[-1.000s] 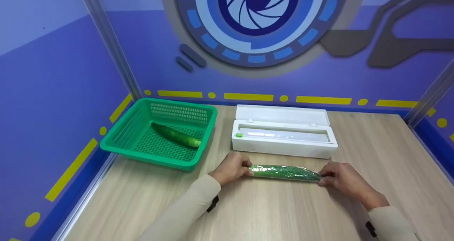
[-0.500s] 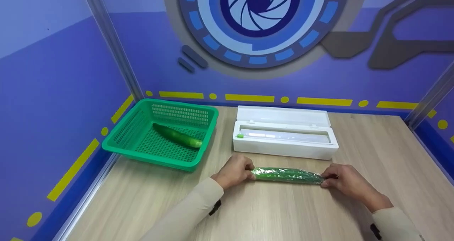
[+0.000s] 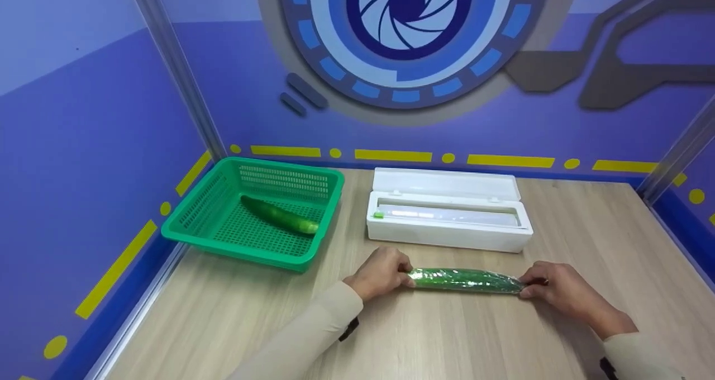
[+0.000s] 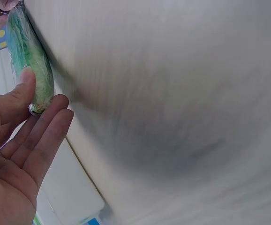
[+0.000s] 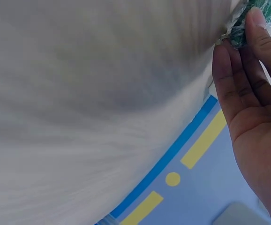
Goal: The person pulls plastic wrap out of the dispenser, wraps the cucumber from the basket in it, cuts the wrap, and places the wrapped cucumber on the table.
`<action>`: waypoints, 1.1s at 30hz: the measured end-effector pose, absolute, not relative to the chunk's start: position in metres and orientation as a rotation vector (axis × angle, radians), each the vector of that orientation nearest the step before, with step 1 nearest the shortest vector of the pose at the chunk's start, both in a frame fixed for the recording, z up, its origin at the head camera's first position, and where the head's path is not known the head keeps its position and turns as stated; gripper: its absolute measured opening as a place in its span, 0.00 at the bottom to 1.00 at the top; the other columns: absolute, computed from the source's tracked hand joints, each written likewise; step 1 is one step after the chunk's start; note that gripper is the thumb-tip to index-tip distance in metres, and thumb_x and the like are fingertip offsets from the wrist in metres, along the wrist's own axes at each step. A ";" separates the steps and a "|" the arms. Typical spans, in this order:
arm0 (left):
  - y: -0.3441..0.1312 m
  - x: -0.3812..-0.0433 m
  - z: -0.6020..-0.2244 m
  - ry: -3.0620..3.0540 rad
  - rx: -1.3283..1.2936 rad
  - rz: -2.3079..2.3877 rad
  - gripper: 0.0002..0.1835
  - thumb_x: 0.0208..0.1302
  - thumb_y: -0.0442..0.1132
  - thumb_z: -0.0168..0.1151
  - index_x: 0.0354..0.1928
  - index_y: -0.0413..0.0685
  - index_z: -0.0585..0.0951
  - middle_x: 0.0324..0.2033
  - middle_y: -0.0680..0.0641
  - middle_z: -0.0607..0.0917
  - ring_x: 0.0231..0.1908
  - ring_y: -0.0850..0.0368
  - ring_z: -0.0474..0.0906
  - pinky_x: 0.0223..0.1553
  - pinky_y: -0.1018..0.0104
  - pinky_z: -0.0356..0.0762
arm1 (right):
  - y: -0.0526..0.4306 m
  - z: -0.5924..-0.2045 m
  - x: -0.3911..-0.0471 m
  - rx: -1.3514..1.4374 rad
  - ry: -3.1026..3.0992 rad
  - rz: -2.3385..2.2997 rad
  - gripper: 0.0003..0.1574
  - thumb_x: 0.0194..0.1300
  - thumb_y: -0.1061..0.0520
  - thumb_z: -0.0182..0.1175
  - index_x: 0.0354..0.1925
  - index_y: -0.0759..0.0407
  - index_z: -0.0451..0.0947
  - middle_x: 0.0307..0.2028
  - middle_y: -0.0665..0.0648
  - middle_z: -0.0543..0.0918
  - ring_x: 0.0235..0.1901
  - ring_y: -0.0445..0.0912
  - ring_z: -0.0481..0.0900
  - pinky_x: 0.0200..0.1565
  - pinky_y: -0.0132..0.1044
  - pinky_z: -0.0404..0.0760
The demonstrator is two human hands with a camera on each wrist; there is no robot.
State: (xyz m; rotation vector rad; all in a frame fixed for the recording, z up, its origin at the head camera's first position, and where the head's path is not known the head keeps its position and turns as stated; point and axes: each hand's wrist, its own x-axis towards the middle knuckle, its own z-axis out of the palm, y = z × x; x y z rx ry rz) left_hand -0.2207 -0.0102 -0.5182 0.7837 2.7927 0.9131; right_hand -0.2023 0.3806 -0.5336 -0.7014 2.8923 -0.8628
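A cucumber wrapped in clear cling film lies crosswise between the two hands, in front of the white box. Its pale end is pinched by my left hand, thumb on one side and fingertips on the other, as the left wrist view shows with the wrapped cucumber. At the darker, tapered end my right hand pinches the gathered film and tip between thumb and fingers. In the right wrist view that hand covers part of the wrapped end.
Behind the cucumber stands a white cling film box, lid raised, a film roll inside and a small green slider at its left. A green basket at the left holds an unwrapped cucumber. Walls border the wooden table.
Both hands and the wrapped cucumber have shifted a little to the right and nearer the person. The grip at both ends stays. Basket and box have not moved.
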 end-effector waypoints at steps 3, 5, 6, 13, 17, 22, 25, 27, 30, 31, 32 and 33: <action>-0.005 -0.221 -0.518 2.784 0.827 0.917 0.07 0.61 0.37 0.80 0.36 0.42 0.92 0.30 0.55 0.89 0.28 0.70 0.72 0.33 0.74 0.75 | 0.387 -0.533 -0.200 -0.690 2.908 -0.867 0.09 0.59 0.61 0.78 0.39 0.53 0.91 0.35 0.42 0.84 0.34 0.35 0.78 0.37 0.34 0.81; -0.001 -0.221 -0.519 2.780 0.861 0.921 0.07 0.62 0.37 0.80 0.36 0.41 0.92 0.30 0.54 0.90 0.28 0.70 0.72 0.33 0.75 0.75 | 0.391 -0.534 -0.198 -0.688 2.913 -0.864 0.09 0.59 0.61 0.78 0.39 0.53 0.91 0.35 0.42 0.84 0.34 0.35 0.78 0.38 0.34 0.81; 0.002 -0.221 -0.518 2.781 0.878 0.919 0.07 0.62 0.37 0.80 0.36 0.41 0.92 0.30 0.54 0.90 0.28 0.71 0.72 0.33 0.75 0.75 | 0.394 -0.534 -0.198 -0.685 2.916 -0.863 0.09 0.59 0.61 0.78 0.39 0.53 0.91 0.35 0.42 0.84 0.34 0.35 0.78 0.38 0.34 0.81; 0.019 -0.222 -0.518 2.778 0.972 0.914 0.06 0.62 0.36 0.80 0.34 0.40 0.92 0.29 0.54 0.90 0.27 0.71 0.70 0.32 0.77 0.72 | 0.410 -0.534 -0.193 -0.639 2.950 -0.835 0.09 0.59 0.62 0.78 0.39 0.54 0.91 0.35 0.43 0.84 0.34 0.35 0.77 0.38 0.34 0.80; 0.028 -0.221 -0.519 2.812 0.999 0.854 0.06 0.63 0.38 0.79 0.33 0.42 0.91 0.27 0.56 0.88 0.25 0.71 0.68 0.30 0.77 0.70 | 0.417 -0.534 -0.192 -0.612 2.979 -0.818 0.10 0.59 0.62 0.79 0.40 0.55 0.91 0.35 0.44 0.84 0.35 0.35 0.77 0.39 0.34 0.81; 0.038 -0.219 -0.521 2.840 0.990 0.807 0.07 0.63 0.40 0.80 0.33 0.44 0.91 0.26 0.57 0.87 0.25 0.71 0.69 0.30 0.77 0.70 | 0.427 -0.534 -0.193 -0.592 2.984 -0.810 0.10 0.59 0.62 0.78 0.40 0.55 0.90 0.36 0.44 0.84 0.35 0.35 0.77 0.39 0.35 0.81; 0.044 -0.219 -0.521 2.839 1.005 0.794 0.08 0.62 0.41 0.80 0.32 0.45 0.91 0.25 0.58 0.86 0.25 0.70 0.68 0.30 0.77 0.70 | 0.433 -0.534 -0.194 -0.540 2.978 -0.794 0.09 0.61 0.62 0.77 0.41 0.56 0.90 0.36 0.45 0.84 0.35 0.36 0.77 0.40 0.34 0.81; 0.048 -0.219 -0.522 2.843 1.015 0.784 0.08 0.62 0.41 0.80 0.32 0.45 0.90 0.24 0.58 0.85 0.25 0.70 0.68 0.30 0.77 0.69 | 0.436 -0.533 -0.194 -0.501 2.973 -0.782 0.09 0.62 0.62 0.77 0.42 0.56 0.90 0.37 0.45 0.84 0.36 0.37 0.77 0.41 0.34 0.81; 0.054 -0.219 -0.522 2.846 1.020 0.778 0.08 0.62 0.42 0.80 0.32 0.46 0.90 0.24 0.59 0.85 0.25 0.70 0.68 0.30 0.77 0.69 | 0.442 -0.533 -0.195 -0.473 2.968 -0.771 0.09 0.63 0.62 0.76 0.43 0.57 0.90 0.37 0.46 0.83 0.36 0.38 0.77 0.41 0.34 0.80; 0.056 -0.219 -0.522 2.845 1.018 0.777 0.08 0.62 0.42 0.80 0.32 0.46 0.90 0.24 0.59 0.85 0.25 0.70 0.68 0.30 0.77 0.69 | 0.444 -0.533 -0.195 -0.466 2.971 -0.769 0.10 0.63 0.62 0.76 0.44 0.57 0.90 0.37 0.46 0.83 0.36 0.38 0.77 0.41 0.34 0.80; 0.059 -0.219 -0.522 2.844 1.016 0.777 0.08 0.63 0.42 0.80 0.32 0.46 0.90 0.24 0.59 0.85 0.24 0.70 0.68 0.29 0.77 0.68 | 0.446 -0.533 -0.195 -0.460 2.974 -0.769 0.10 0.63 0.62 0.76 0.44 0.57 0.90 0.37 0.46 0.83 0.36 0.38 0.77 0.40 0.34 0.80; 0.061 -0.219 -0.522 2.844 1.014 0.776 0.09 0.63 0.43 0.79 0.32 0.46 0.90 0.24 0.59 0.85 0.24 0.71 0.68 0.29 0.77 0.68 | 0.448 -0.533 -0.195 -0.456 2.980 -0.769 0.10 0.63 0.62 0.76 0.44 0.58 0.90 0.37 0.46 0.83 0.36 0.38 0.77 0.40 0.34 0.80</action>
